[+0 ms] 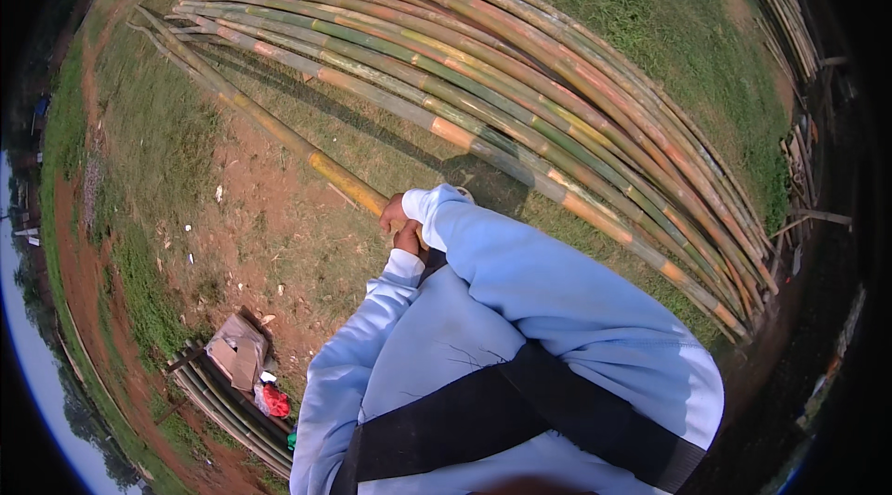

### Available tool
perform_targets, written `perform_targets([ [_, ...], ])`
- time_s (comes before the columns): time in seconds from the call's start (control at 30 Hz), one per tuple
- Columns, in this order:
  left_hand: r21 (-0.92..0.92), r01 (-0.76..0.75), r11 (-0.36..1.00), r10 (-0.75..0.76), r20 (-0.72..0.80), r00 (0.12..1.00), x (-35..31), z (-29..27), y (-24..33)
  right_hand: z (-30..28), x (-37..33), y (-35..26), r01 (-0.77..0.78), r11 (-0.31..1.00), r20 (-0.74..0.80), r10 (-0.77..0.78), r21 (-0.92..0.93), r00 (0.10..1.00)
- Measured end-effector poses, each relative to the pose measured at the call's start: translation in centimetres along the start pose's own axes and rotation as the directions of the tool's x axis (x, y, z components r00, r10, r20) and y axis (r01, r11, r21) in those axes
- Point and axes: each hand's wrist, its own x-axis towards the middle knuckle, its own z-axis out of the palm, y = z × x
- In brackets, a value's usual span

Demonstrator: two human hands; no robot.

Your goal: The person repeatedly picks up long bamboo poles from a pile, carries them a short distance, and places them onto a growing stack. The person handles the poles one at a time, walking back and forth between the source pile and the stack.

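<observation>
A long yellow-green bamboo pole (279, 131) runs from my body out to the far left. My right hand (394, 212) is wrapped round it, the right arm reaching across in front of me. Just behind it, closer to my body, my left hand (407, 237) also grips the pole. Sleeves and body hide the pole's near end. Beyond the hands lies a broad row of bamboo poles (520, 96), green, orange and grey, side by side; the held pole is apart from most of them, though its far end comes near theirs.
At the lower left, a cardboard box (238, 352) sits beside more bamboo poles (223, 416), with a red plastic bag (276, 399) next to it. Further stacked poles (776, 3) stand at the far right. The ground is patchy grass and reddish soil (255, 188) with small white scraps.
</observation>
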Motion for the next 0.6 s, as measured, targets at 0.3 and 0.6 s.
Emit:
perform_targets([
  [0.3, -0.048, -0.042, 0.998, 0.047, 0.117, 0.992, -4.8, 2.0, -10.1, 6.9, -5.6, 7.3, 0.014, 0.999, -0.040, -0.012, 0.030, 0.999],
  [0.6, 0.018, -0.131, 0.991, 0.132, -0.097, 0.987, -9.8, 1.8, -20.9, 15.2, -11.2, 12.0, -0.102, 0.975, -0.081, 0.120, 0.197, 0.989],
])
